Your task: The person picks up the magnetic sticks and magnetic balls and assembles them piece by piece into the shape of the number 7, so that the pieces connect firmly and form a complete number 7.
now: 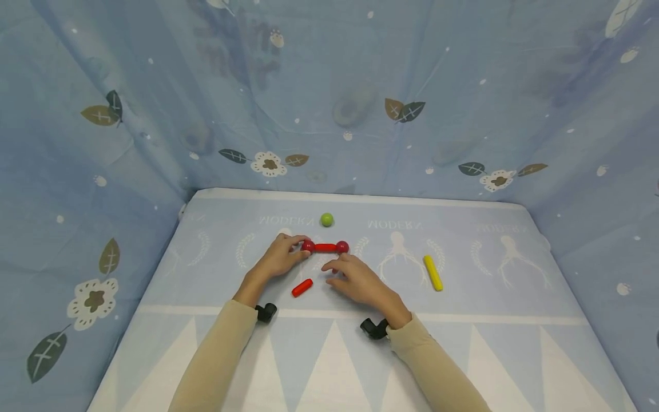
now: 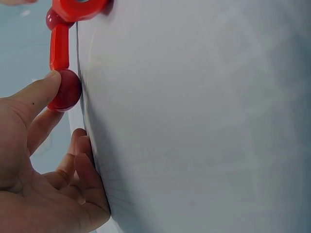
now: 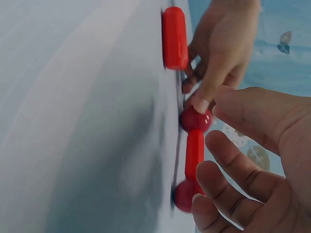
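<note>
Two dark red balls are joined by a short red stick (image 1: 325, 248), lying across the middle of the table. My left hand (image 1: 280, 256) pinches the left ball (image 2: 68, 92) between thumb and finger. Just below the right ball (image 1: 342, 246) hovers my right hand (image 1: 357, 281), its fingers loosely bent and apart, with nothing visible between them. In the right wrist view, its fingertips overlap part of that ball. Between the two hands, closer to me, lies a loose red stick (image 1: 302, 288); the left wrist view shows a hole in its end.
A green ball (image 1: 326, 220) sits beyond the joined piece. Off to the right is a yellow stick (image 1: 433, 273). The patterned tablecloth (image 1: 329, 366) covers the table, and a blue leaf-print curtain (image 1: 329, 86) hangs behind it and at both sides.
</note>
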Action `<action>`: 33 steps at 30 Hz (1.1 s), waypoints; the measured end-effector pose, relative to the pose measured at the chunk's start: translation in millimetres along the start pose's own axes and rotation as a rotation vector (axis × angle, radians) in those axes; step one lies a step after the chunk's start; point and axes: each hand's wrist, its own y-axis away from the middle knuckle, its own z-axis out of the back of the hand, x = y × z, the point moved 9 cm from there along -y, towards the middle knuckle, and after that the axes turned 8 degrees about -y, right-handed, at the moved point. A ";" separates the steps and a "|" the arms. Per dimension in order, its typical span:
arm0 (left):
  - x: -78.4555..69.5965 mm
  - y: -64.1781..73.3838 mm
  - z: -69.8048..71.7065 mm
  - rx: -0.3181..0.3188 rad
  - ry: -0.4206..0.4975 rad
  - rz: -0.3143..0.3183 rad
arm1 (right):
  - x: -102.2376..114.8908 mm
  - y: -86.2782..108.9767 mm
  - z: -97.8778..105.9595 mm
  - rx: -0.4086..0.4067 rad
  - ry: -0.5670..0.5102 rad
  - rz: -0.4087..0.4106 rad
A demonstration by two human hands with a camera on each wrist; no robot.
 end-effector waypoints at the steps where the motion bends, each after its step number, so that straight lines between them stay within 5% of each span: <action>1: 0.2 0.2 0.0 0.000 0.002 0.001 | -1.6 2.0 2.5 -0.009 -0.006 -0.004; 9: 0.2 1.8 1.0 -0.001 0.007 0.013 | -16.2 19.0 24.7 -0.093 -0.052 -0.086; 33: 1.1 -0.9 -1.9 0.008 0.016 0.000 | -51.1 67.8 77.2 -0.276 -0.031 -0.149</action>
